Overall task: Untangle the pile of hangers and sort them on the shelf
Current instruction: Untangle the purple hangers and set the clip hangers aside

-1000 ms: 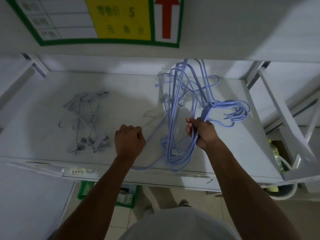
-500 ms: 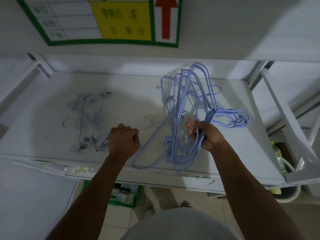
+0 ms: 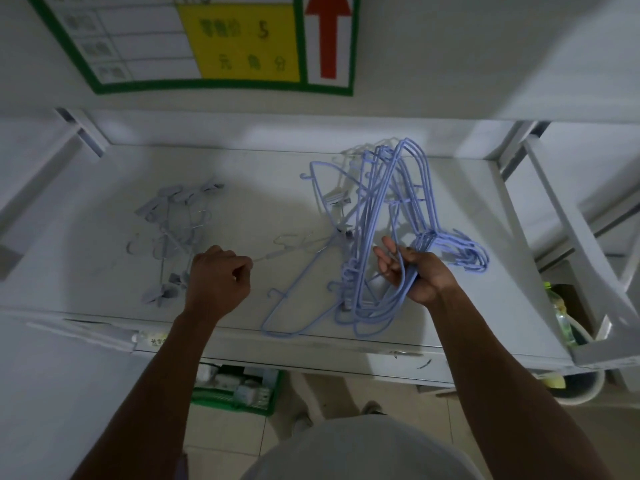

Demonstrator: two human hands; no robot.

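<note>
While the white shelf (image 3: pixel 104 271) already carries a sorted grey clip-hanger pile (image 3: pixel 173 244) at left, untangling is underway: the right hand (image 3: pixel 420 271) clamps the blue hanger bundle (image 3: pixel 381 216), and the left hand (image 3: pixel 218 282), fisted, pinches a thin white hanger (image 3: pixel 294 249). Next, I judge, draw it sideways, clear.

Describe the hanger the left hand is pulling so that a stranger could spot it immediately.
On the white shelf, look between the two hands. From the left hand a thin pale hanger runs right toward the blue bundle; unlike those thick blue ones, it is whitish.
</note>
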